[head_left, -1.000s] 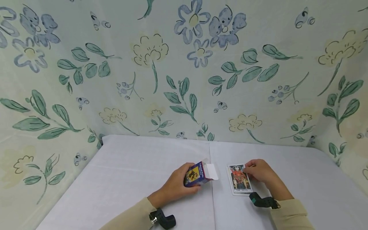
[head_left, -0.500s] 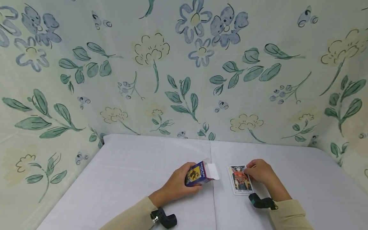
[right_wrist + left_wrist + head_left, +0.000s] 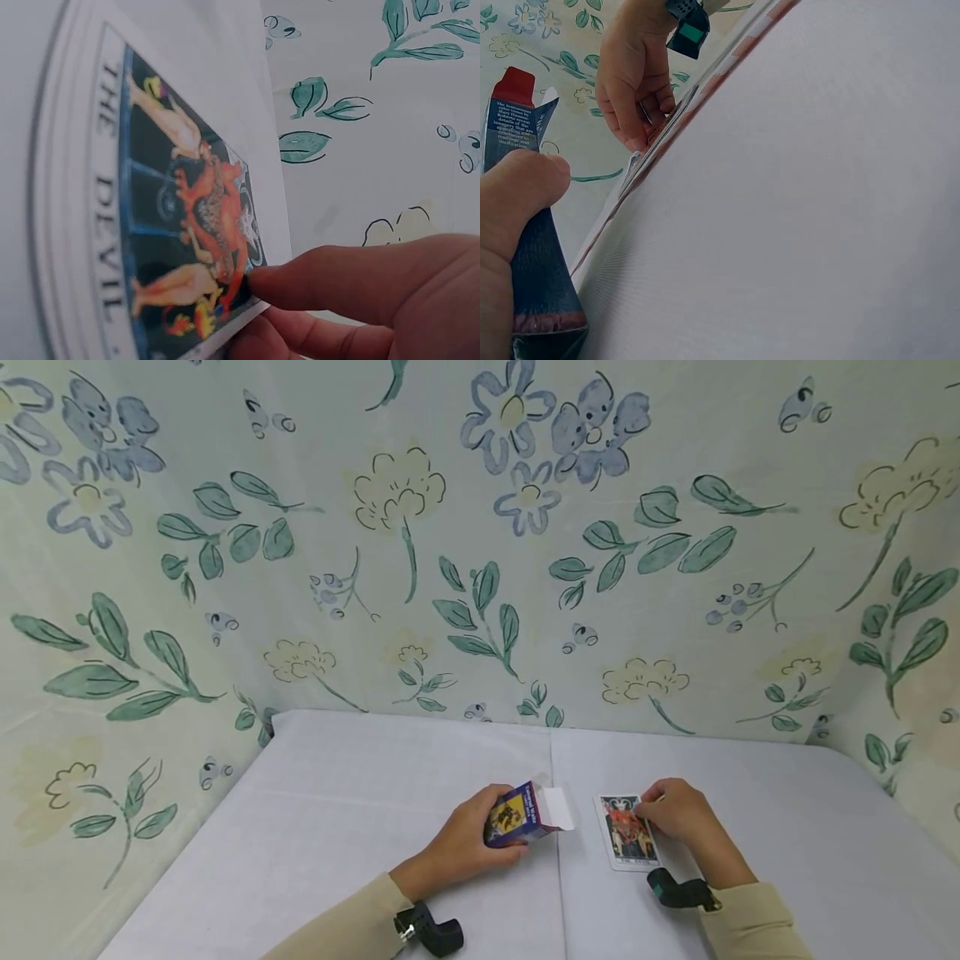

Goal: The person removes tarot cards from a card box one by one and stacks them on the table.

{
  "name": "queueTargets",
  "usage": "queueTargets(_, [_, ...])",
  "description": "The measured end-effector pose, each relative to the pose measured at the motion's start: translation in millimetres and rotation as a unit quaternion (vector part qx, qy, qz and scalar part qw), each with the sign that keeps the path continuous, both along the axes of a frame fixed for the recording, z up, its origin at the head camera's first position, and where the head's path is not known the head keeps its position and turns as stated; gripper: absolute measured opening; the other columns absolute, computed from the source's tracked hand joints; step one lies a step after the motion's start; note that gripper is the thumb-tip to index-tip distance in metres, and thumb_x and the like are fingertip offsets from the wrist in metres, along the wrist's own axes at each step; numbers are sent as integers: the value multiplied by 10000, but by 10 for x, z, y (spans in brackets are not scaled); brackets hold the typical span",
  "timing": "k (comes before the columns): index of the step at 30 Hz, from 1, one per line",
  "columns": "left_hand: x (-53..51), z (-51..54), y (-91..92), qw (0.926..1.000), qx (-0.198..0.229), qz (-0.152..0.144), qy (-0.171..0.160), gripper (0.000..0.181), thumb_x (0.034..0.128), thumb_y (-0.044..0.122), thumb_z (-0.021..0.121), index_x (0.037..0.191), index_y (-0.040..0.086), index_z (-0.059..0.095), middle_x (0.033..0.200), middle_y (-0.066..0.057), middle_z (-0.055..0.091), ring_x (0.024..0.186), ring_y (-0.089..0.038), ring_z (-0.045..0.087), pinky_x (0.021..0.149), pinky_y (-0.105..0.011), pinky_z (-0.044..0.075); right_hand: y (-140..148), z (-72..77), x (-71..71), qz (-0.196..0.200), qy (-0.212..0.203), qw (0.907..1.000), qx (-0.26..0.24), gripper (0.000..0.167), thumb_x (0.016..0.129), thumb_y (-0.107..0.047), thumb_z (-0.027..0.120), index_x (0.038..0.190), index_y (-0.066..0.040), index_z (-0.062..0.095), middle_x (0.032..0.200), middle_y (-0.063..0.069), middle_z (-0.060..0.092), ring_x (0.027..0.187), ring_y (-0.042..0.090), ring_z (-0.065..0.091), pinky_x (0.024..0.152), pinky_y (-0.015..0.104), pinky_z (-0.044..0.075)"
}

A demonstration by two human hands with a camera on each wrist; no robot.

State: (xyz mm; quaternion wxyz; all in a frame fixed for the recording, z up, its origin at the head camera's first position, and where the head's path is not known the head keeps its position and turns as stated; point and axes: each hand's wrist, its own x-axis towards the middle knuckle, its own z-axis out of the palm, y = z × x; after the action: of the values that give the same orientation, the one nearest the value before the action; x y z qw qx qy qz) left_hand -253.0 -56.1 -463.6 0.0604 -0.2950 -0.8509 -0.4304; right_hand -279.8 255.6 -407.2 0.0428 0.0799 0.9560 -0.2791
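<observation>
My left hand grips a small blue tarot card box with a yellow picture, its white end flap standing out to the right. In the left wrist view the thumb lies across the box's blue face. To the right, a small stack of tarot cards lies face up on the table, "The Devil" on top. My right hand pinches the top card near its upper right corner. In the right wrist view the thumb presses on the card face, with fingers curled at its edge.
A white cloth covers the table, with a crease running between the box and the cards. Behind it hangs a floral curtain. Each wrist wears a black camera mount, the right one close to the cards' lower corner.
The pale card edges that stuck out at the stack's left and bottom no longer show; the stack looks neater. My right hand has shifted slightly. The left hand keeps its hold on the box.
</observation>
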Motion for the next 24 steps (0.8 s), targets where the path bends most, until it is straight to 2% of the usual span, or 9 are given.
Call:
queueTargets(6, [4,-4,4,10000,-26,42,-14,717,791,434,767,1369,194,416,1217,50,552,1027,-67,524,876,-268,470,-21,-11,16,4,110,9999,91,180,836,-145,673,868,27,630,813,154,571,772,283,517,616,355,443])
queueTargets(15, [-12,-9,-1,9999,31,59,126,727,790,408,775,1376,177,414,1231,37,542,1033,-72,519,883,-272,466,-27,-12,16,1,100,9998,147,180,845,-160,671,873,15,639,852,169,588,808,308,518,650,389,448])
queueTargets(24, [5,1,-8,9996,-74,136,246,750,791,358,767,1415,192,385,1187,39,479,1005,-90,464,847,-254,448,-24,-3,27,17,80,9997,227,242,848,-199,648,900,37,628,829,161,576,797,300,518,622,353,441])
